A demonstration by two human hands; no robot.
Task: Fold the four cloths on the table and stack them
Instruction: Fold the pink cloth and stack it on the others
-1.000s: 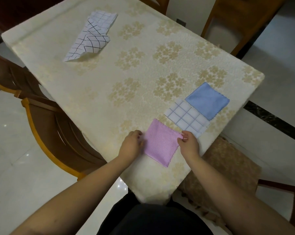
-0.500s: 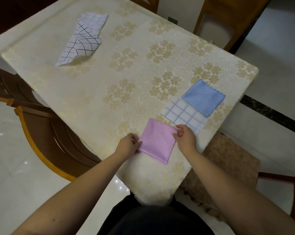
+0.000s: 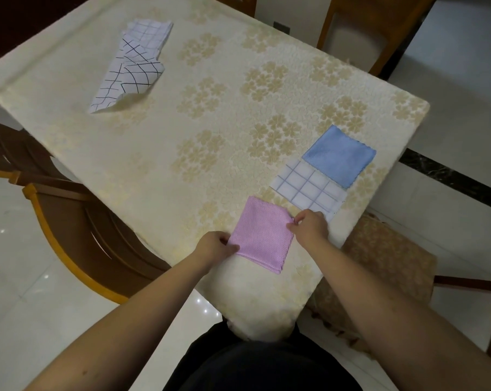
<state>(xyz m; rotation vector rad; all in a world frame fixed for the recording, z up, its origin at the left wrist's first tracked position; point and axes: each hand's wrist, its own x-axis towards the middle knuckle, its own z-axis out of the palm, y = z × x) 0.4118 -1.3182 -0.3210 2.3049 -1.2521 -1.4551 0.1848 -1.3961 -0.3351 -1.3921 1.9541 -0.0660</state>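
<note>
A folded pink cloth (image 3: 262, 235) lies near the table's front corner. My left hand (image 3: 214, 246) pinches its left corner and my right hand (image 3: 309, 227) pinches its right corner. Just beyond the right hand a folded white cloth with a pale blue grid (image 3: 306, 190) lies flat, and a folded blue cloth (image 3: 340, 155) overlaps its far edge. At the far left of the table a white cloth with a dark grid (image 3: 131, 66) lies crumpled and unfolded.
The table (image 3: 182, 153) has a cream floral cover. Wooden chairs stand at the left (image 3: 78, 232) and at the back right (image 3: 360, 29). A cushioned seat (image 3: 379, 261) sits below the table's right edge.
Both hands have stayed on the pink cloth's corners, and the cloth has shifted slightly toward the table's front corner. The other cloths lie as before.
</note>
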